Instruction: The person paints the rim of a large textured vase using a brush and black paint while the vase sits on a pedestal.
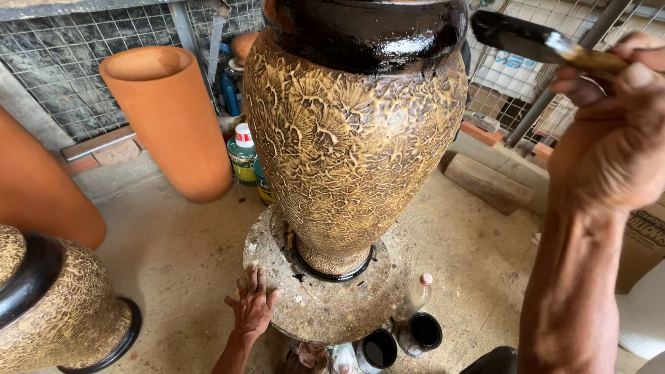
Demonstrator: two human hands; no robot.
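A tall textured tan vase [353,145] with a glossy black neck band [367,31] and a black foot ring stands on a round stone turntable [312,298]. My right hand [613,131] is raised at the upper right, shut on a paintbrush [533,41] whose black-loaded bristles reach toward the black band at the vase's right shoulder. My left hand [251,308] lies flat with fingers spread on the turntable's left front edge, below the vase.
A plain terracotta pot [170,118] stands at the back left, another at the left edge. A second textured vase [55,305] lies at the lower left. Two black paint cans [398,343], a clear bottle [415,294], green tins [244,156], a wire fence and a wooden block [488,183] surround the turntable.
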